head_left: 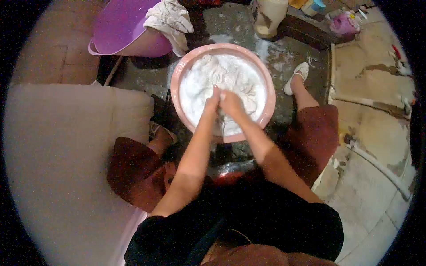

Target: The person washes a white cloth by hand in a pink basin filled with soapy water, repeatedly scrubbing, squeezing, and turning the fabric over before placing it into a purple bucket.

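Note:
A round pink basin [176, 84] stands on the floor between my feet, filled with white suds [190, 95]. A pale wet cloth [224, 73] lies bunched in the foam. My left hand [213, 101] and my right hand [230, 103] meet close together near the basin's middle, both closed on the cloth. Fingers curl inward and are partly hidden by the foam and fabric. Most of the cloth spreads beyond my hands toward the far rim.
A purple tub [126, 26] at the upper left has a whitish cloth [168, 20] over its rim. A cloudy container [270, 17] and a pink packet [344, 25] sit at the upper right. Pipes [381, 170] run along the tiled wall; a pale block-like surface [75, 146] flanks my left.

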The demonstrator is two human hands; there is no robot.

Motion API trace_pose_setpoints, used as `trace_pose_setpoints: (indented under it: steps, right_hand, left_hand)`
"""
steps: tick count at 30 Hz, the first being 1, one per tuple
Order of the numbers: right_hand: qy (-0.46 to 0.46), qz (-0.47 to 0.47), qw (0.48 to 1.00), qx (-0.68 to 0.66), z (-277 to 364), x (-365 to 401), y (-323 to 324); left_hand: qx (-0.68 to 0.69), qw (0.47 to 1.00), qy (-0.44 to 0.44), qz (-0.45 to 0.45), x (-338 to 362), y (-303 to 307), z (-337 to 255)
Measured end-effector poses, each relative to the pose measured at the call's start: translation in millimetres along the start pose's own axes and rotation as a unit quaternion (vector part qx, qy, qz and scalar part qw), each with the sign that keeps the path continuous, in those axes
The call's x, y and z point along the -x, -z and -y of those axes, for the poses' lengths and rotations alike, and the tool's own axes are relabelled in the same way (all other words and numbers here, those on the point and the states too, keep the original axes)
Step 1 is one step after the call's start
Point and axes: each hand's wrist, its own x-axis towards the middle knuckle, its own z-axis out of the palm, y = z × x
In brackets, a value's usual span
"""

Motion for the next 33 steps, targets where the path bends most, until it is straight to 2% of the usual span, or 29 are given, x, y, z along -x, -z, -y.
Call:
trace_pose_setpoints:
  steps: [1,2,3,4,6,7,8,9,11,13,15,16,17,18,19,20,21,22,23,25,26,27,28,29,30,31,32,33]
  right_hand:
    - [-0.037,-0.01,0.999,0.007,29,32,8]
    - [-0.008,-0.067,0.998,-0.014,51,60,10]
    - [-0.002,-0.037,0.999,0.0,68,81,21]
    - [0.041,-0.035,0.998,-0.027,71,93,15]
    - [0.13,-0.087,0.985,-0.068,91,124,4]
    - [0.184,-0.1,0.975,-0.073,100,134,5]
    - [0.174,-0.064,0.983,-0.018,101,130,4]
    - [0.177,-0.068,0.982,-0.016,89,118,-3]
    - [0.123,-0.165,0.979,0.0,57,83,-9]
    - [-0.016,-0.168,0.983,-0.067,43,64,21]
    - [-0.135,-0.026,0.975,-0.176,-27,17,26]
    - [-0.131,-0.026,0.976,-0.174,-40,3,39]
    - [-0.053,0.04,0.989,-0.132,-52,-8,52]
    - [0.019,0.11,0.99,-0.086,-60,-9,59]
    - [0.008,0.06,0.986,-0.158,-35,5,82]
    - [-0.001,0.01,0.974,-0.227,5,21,114]
    - [-0.002,0.016,0.974,-0.224,23,25,128]
    - [-0.022,0.085,0.931,-0.354,39,26,138]
    - [-0.042,0.15,0.866,-0.476,47,23,141]
    - [-0.008,0.171,0.857,-0.486,36,2,130]
    - [0.025,0.187,0.848,-0.495,28,-7,123]
    - [0.025,0.189,0.848,-0.494,17,-12,115]
    - [0.04,0.136,0.94,-0.309,6,-14,106]
    - [0.052,0.08,0.989,-0.112,-8,-18,92]
    - [0.036,0.06,0.989,-0.133,-38,-32,58]
    - [0.03,0.065,0.989,-0.132,-29,-30,46]
    - [-0.018,0.011,1.0,0.016,-8,-23,30]
    - [-0.062,-0.046,0.983,0.166,7,-19,18]
  left_hand:
    - [-0.004,1.0,0.001,0.002,8,5,-2]
    - [0.115,0.984,0.043,0.128,9,18,0]
    - [0.229,0.937,0.084,0.249,13,30,1]
    - [0.208,0.936,0.12,0.259,57,42,-13]
    - [0.261,0.909,0.084,0.313,83,53,-5]
    - [0.291,0.901,0.052,0.318,87,59,0]
    - [0.319,0.893,0.03,0.316,82,58,5]
    - [0.348,0.89,0.004,0.295,73,55,15]
    - [0.382,0.889,-0.04,0.247,47,50,29]
    - [0.397,0.886,-0.054,0.231,42,46,27]
    - [0.288,0.906,-0.149,0.272,73,37,-3]
    - [0.323,0.888,-0.263,0.196,128,23,-31]
    - [0.328,0.886,-0.264,0.196,143,27,-49]
    - [0.203,0.913,-0.325,0.138,149,35,-61]
    - [0.074,0.921,-0.375,0.079,151,39,-68]
    - [0.075,0.903,-0.42,0.056,153,34,-73]
    - [-0.087,0.872,-0.476,0.079,141,40,-75]
    - [-0.181,0.85,-0.492,0.058,147,33,-73]
    - [-0.274,0.818,-0.504,0.036,155,19,-72]
    - [-0.299,0.729,-0.602,0.128,170,0,-61]
    - [-0.299,0.731,-0.6,0.129,172,1,-54]
    - [-0.381,0.74,-0.534,0.145,172,2,-48]
    - [-0.458,0.742,-0.462,0.16,167,2,-46]
    - [-0.458,0.745,-0.458,0.159,154,1,-45]
    - [-0.476,0.77,-0.418,0.076,131,1,-40]
    - [-0.491,0.787,-0.374,-0.005,107,3,-29]
    - [-0.46,0.743,-0.476,-0.096,80,8,-13]
    - [-0.459,0.745,-0.474,-0.095,58,9,-4]
